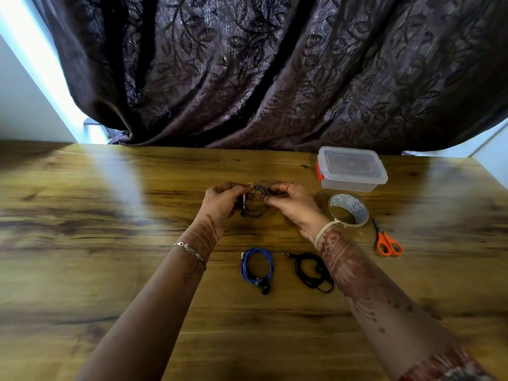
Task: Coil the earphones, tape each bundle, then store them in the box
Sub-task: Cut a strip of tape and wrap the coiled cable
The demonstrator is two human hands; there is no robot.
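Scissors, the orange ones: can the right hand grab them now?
Probably, but not at once. The right hand is busy pinching the grey earphones with the left hand. The scissors lie in the open on the table, just past the tape roll, with nothing on top.

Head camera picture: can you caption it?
Left hand and right hand grip grey earphones; blue earphones, black earphones lie coiled.

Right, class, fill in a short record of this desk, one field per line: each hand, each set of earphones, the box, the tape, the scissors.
left hand: pinches grey earphones
right hand: pinches the same coil
blue earphones: coiled, lying on table, near side
black earphones: coiled, right of blue
box: lid on, far right
tape: roll between box and scissors
scissors: orange handles, right of tape
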